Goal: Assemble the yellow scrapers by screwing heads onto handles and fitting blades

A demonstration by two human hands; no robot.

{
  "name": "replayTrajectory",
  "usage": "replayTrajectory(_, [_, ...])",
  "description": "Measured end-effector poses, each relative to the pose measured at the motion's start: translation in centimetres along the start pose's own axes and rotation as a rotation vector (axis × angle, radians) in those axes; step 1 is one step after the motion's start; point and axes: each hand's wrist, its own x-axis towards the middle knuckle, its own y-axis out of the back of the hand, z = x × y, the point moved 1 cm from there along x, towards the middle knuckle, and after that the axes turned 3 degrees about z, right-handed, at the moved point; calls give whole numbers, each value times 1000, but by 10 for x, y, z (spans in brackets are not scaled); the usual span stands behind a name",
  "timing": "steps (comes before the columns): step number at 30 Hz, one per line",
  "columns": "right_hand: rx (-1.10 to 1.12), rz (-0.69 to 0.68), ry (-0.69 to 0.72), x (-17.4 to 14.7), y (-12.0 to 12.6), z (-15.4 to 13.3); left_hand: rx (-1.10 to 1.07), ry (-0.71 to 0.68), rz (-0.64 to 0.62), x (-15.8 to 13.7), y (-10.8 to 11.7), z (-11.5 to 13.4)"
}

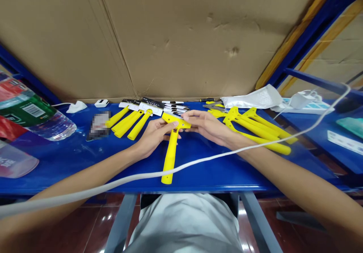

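A yellow T-shaped scraper (pixel 170 152) is held at its head above the front of the blue table, its handle pointing down toward me. My left hand (pixel 155 135) is closed on the left side of the head, thumb on its face. On the right end of the head, my right hand (pixel 208 126) has its fingers closed, partly hiding that corner. Left of my hands lie several yellow scrapers (pixel 124 126) with black-and-white cards (pixel 150 106) at their heads. To the right are several bare yellow scraper handles (pixel 256 126), and behind them some thin blades (pixel 214 107).
A white cable (pixel 193 162) crosses in front of my forearms. Large bottles (pixel 34 109) and a clear plastic cup (pixel 17 160) stand at the left. A blurred phone-like object (pixel 98 125) lies nearby. At the back right are a white bag (pixel 252 98) and a power strip (pixel 309 105).
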Motion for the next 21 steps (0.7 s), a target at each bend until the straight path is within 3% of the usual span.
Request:
replayTrajectory(2, [-168, 78, 142, 5, 9, 3, -22, -14, 23, 1, 0, 3])
replayTrajectory(5, [-697, 134, 407, 13, 24, 7, -65, -39, 69, 2, 0, 7])
replayTrajectory(8, [-1146, 21, 517, 17, 33, 11, -97, -81, 112, 5, 2, 10])
replayTrajectory(10, [-1316, -58, 526, 17, 33, 13, -97, -106, 127, 7, 4, 12])
replayTrajectory(14, [-1427, -114, 541, 13, 28, 12, -79, -140, 154, 9, 7, 17])
replayTrajectory(21, [-1381, -101, 524, 13, 22, 10, -82, -136, 145, 8, 7, 17])
